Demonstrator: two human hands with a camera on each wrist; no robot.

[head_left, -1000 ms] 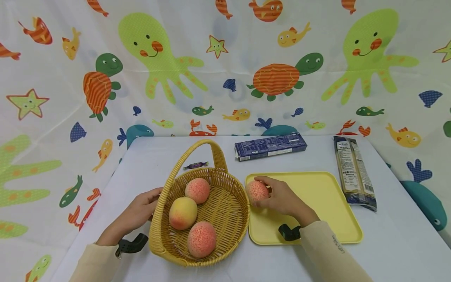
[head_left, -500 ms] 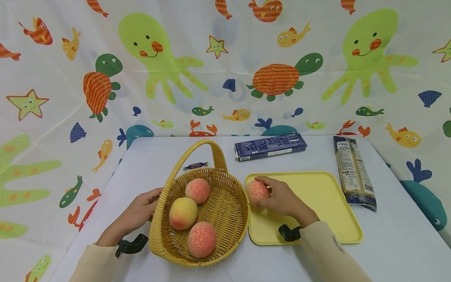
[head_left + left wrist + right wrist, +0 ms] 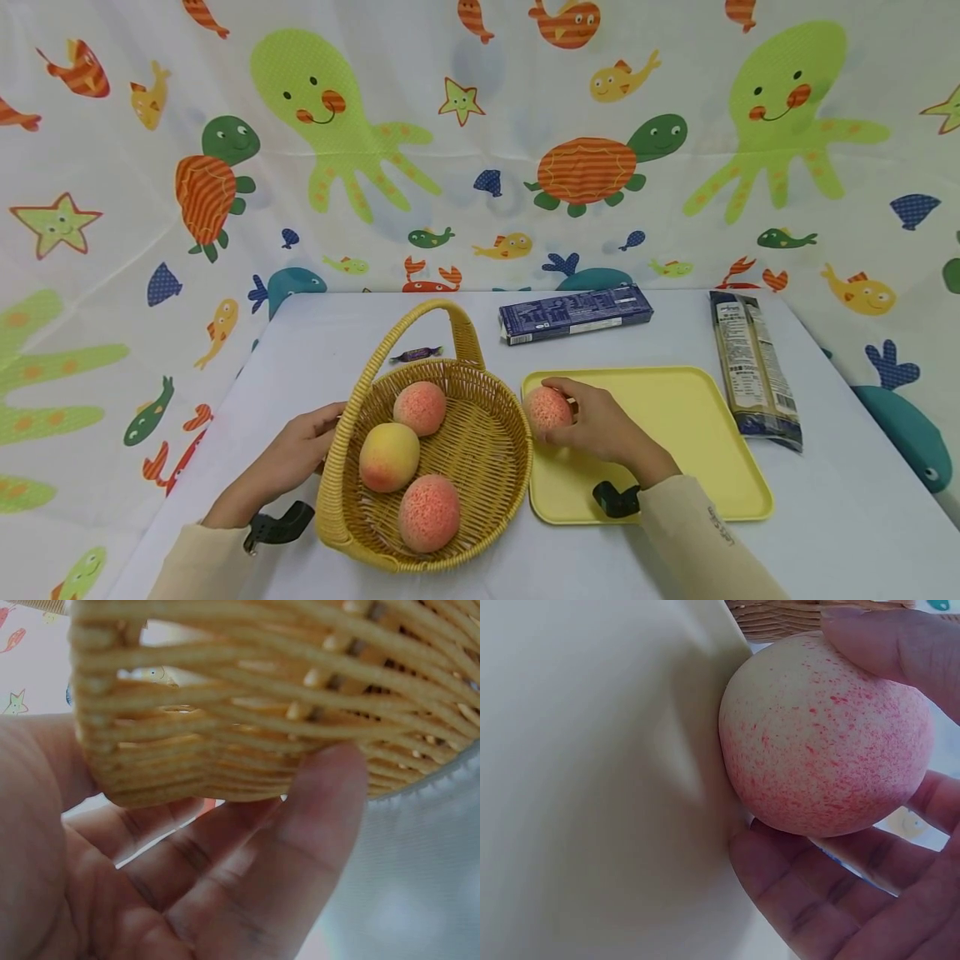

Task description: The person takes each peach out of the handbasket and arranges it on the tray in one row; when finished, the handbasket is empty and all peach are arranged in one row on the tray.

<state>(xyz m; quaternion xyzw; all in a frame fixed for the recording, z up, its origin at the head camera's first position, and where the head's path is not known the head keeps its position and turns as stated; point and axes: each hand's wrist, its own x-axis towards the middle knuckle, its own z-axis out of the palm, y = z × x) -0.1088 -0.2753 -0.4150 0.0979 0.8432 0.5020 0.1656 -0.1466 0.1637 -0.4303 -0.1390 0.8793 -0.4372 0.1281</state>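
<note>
My right hand (image 3: pixel 602 423) holds a pink speckled peach (image 3: pixel 548 408) at the left end of the yellow tray (image 3: pixel 660 433). In the right wrist view the thumb lies on one side of this peach (image 3: pixel 825 742) and the fingers curl round the other, against the tray wall. My left hand (image 3: pixel 296 454) grips the outer left side of a wicker basket (image 3: pixel 480 450); the left wrist view has its fingers against the woven base (image 3: pixel 202 712). Three peaches sit in the basket: a pink one (image 3: pixel 419 408), a yellow one (image 3: pixel 389 457) and another pink one (image 3: pixel 429 513).
A wrapped candy (image 3: pixel 417 354) lies behind the basket. Farther back is a blue box (image 3: pixel 576 314). To the right of the tray lies a long clear-and-blue packet (image 3: pixel 755 371). The basket's tall handle (image 3: pixel 360 400) arches over its left side. A patterned cloth (image 3: pixel 480 167) hangs behind the table.
</note>
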